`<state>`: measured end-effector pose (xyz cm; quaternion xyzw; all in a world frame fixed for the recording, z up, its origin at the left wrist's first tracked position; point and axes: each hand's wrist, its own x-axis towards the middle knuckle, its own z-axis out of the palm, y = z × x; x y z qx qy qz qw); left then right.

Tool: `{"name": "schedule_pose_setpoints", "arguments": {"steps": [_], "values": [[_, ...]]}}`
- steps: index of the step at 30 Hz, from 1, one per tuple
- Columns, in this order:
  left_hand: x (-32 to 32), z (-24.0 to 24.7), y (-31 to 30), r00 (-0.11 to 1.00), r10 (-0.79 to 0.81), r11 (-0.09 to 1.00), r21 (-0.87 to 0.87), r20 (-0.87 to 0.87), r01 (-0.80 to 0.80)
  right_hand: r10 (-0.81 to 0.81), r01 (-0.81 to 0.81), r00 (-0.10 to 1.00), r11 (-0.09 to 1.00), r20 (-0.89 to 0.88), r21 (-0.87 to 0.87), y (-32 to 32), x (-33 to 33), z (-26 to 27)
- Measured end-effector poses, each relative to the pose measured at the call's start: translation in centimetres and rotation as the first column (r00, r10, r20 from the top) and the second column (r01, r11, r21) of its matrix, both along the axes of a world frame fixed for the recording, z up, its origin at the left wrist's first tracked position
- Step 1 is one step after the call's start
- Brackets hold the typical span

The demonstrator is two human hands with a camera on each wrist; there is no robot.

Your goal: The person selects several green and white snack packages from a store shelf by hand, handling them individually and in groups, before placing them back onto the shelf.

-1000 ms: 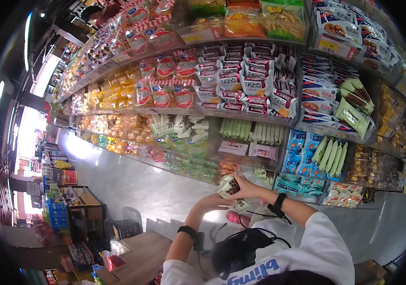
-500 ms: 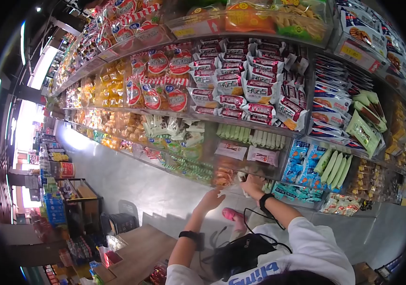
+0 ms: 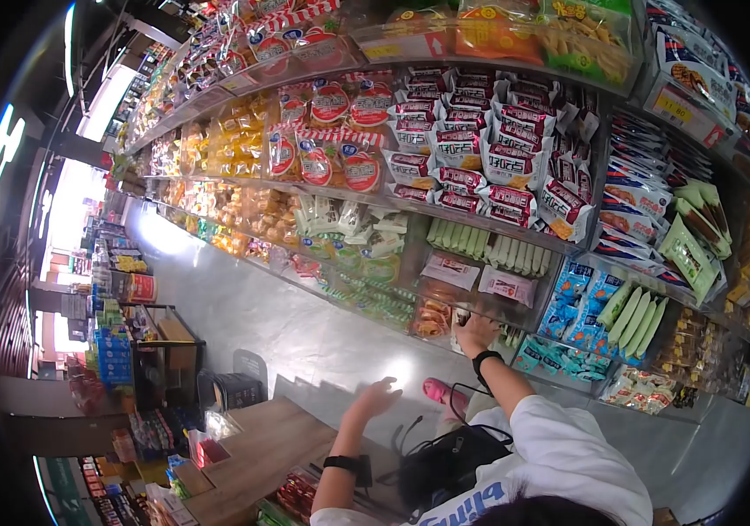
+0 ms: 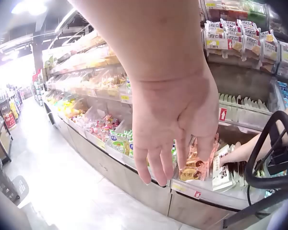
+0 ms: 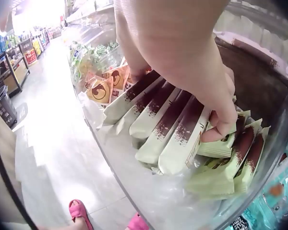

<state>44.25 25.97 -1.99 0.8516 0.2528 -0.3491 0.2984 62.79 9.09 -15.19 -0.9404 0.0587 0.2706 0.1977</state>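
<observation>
In the right wrist view, my right hand (image 5: 192, 62) spans a row of several white-and-brown wrapped snack bars (image 5: 168, 120). Its thumb side is at the left end and its fingers curl round the right end. The bars stand side by side in a clear plastic bin (image 5: 120, 187), low on the shelf. Green-and-brown wrapped bars (image 5: 225, 179) lie just right of the fingers. My left hand (image 4: 175, 115) hangs over the aisle with its fingers loosely extended and holds nothing; in the head view this left hand (image 3: 377, 399) is left of the bin.
Orange packets (image 5: 103, 91) fill the neighbouring compartment on the left. Pink packs (image 3: 449, 271) and blue packets (image 3: 575, 285) sit in bins above and to the right. A wooden table (image 3: 261, 451) stands behind on the left, with a dark chair (image 3: 234, 386) beside it.
The hands were together around the white-and-brown bars. They have separated: the right hand lowered the bars into the bin, and the left hand let go and drew back.
</observation>
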Motion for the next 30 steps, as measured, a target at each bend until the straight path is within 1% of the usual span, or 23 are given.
{"name": "schedule_pose_setpoints", "arguments": {"steps": [2, 4, 5, 7, 8, 11, 12, 15, 18, 19, 21, 22, 24, 25, 26, 27, 28, 29, 30], "values": [[-0.3, 0.2, -0.2, 1.000, 0.005, 1.000, -0.001, 0.025, -0.005, 0.006, -0.006, 0.998, 1.000, -0.058, -0.002, -0.1, 0.1, 0.6], [-0.2, 0.6, -0.5, 0.998, -0.001, 1.000, 0.008, 0.065, 0.000, 0.050, -0.050, 0.999, 0.996, -0.002, 0.076, -1.1, 0.1, 0.8], [0.1, 0.8, -0.6, 0.999, 0.004, 1.000, 0.010, 0.053, -0.005, 0.068, -0.071, 0.997, 0.991, 0.028, 0.115, -1.7, 0.3, 0.9], [1.0, 1.9, -1.1, 1.000, 0.011, 1.000, 0.009, 0.025, -0.011, 0.123, -0.128, 0.991, 0.982, 0.047, 0.137, -3.2, 0.5, 1.6], [1.3, 1.9, -1.1, 0.999, 0.000, 1.000, -0.001, 0.043, 0.000, 0.146, -0.153, 0.988, 0.977, 0.058, 0.146, -4.1, 0.7, 1.9], [2.6, 2.3, -1.0, 0.996, -0.044, 0.999, -0.015, 0.082, 0.045, 0.335, -0.364, 0.920, 0.923, 0.201, 0.127, -8.0, 0.1, 1.8], [3.3, 2.7, -1.2, 0.995, -0.063, 0.998, -0.011, 0.082, 0.064, 0.379, -0.386, 0.922, 0.891, 0.079, 0.238, -9.4, 0.1, 1.6], [4.6, 2.7, -1.5, 0.985, -0.127, 0.992, 0.003, 0.120, 0.127, 0.465, -0.475, 0.880, 0.867, 0.097, 0.149, -12.8, -1.6, 2.1], [6.7, 2.0, -2.1, 0.962, -0.201, 0.979, 0.014, 0.186, 0.201, 0.473, -0.454, 0.878, 0.871, -0.072, 0.189, -15.3, -3.0, 2.5], [7.5, 2.0, -2.3, 0.952, -0.227, 0.974, 0.018, 0.207, 0.228, 0.478, -0.430, 0.869, 0.858, -0.131, 0.280, -16.4, -3.7, 1.3], [9.8, 2.8, -3.3, 0.942, -0.225, 0.968, -0.051, 0.249, 0.244, 0.495, -0.356, 0.836, 0.818, -0.238, 0.452, -18.5, -4.6, -1.5], [11.2, 3.1, -3.8, 0.936, -0.225, 0.963, -0.086, 0.270, 0.257, 0.459, -0.320, 0.852, 0.837, -0.251, 0.443, -19.2, -5.1, -0.6], [13.9, 2.9, -4.3, 0.929, -0.236, 0.917, -0.250, 0.286, 0.310, 0.379, -0.242, 0.883, 0.873, -0.277, 0.424, -20.8, -6.3, 1.6], [15.3, 2.7, -4.5, 0.925, -0.244, 0.882, -0.331, 0.291, 0.336, 0.371, -0.275, 0.906, 0.882, -0.204, 0.384, -21.5, -6.9, 1.2], [16.8, 2.5, -4.9, 0.900, -0.349, 0.892, -0.203, 0.262, 0.404, 0.363, -0.302, 0.922, 0.891, -0.132, 0.338, -22.5, -7.6, 0.8], [18.2, 2.1, -5.1, 0.848, -0.384, 0.869, -0.167, 0.366, 0.466, 0.355, -0.324, 0.933, 0.901, -0.061, 0.289, -23.2, -8.0, 0.6], [19.6, 1.6, -5.3, 0.782, -0.415, 0.843, -0.127, 0.465, 0.522, 0.327, -0.310, 0.945, 0.910, -0.017, 0.276, -23.7, -8.4, 1.0], [21.0, 1.2, -5.6, 0.705, -0.437, 0.816, -0.084, 0.559, 0.573, 0.251, -0.251, 0.967, 0.920, 0.038, 0.301, -23.9, -8.7, 1.1], [22.5, 1.2, -6.4, 0.800, -0.338, 0.879, -0.136, 0.496, 0.456, 0.174, -0.194, 0.981, 0.925, 0.091, 0.327, -24.0, -9.3, 1.1]]}}
